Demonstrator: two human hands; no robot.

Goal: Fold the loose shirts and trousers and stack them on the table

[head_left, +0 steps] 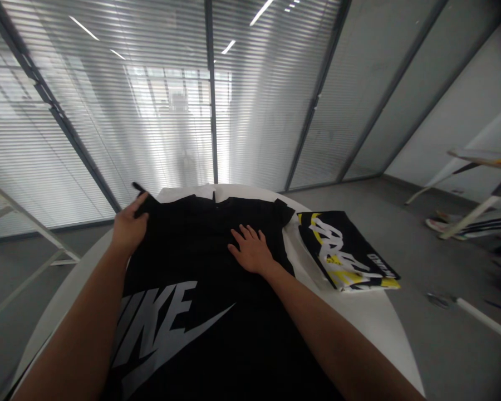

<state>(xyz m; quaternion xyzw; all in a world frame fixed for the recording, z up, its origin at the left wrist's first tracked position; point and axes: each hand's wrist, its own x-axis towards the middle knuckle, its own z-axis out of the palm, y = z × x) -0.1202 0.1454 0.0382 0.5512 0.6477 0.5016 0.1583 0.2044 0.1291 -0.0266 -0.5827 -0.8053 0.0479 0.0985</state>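
Observation:
A black T-shirt [250,334] with a large grey NIKE print and swoosh lies spread out before me. Its neckline and shoulders are at the far side, and the print is towards me. My left hand [129,223] is closed on the sleeve at the shirt's far left corner, where a bit of dark cloth sticks up past the fingers. Flat on the upper right part of the shirt, my right hand [253,249] rests with its fingers spread. To the right lies a folded black garment [354,239] with white and yellow graphics.
The shirts lie on a white round table [384,328]. Glass partitions with blinds [250,128] stand behind it. A white metal frame [29,223] is at the left. On the right are another table [480,159] and a striped item [488,224] near the floor.

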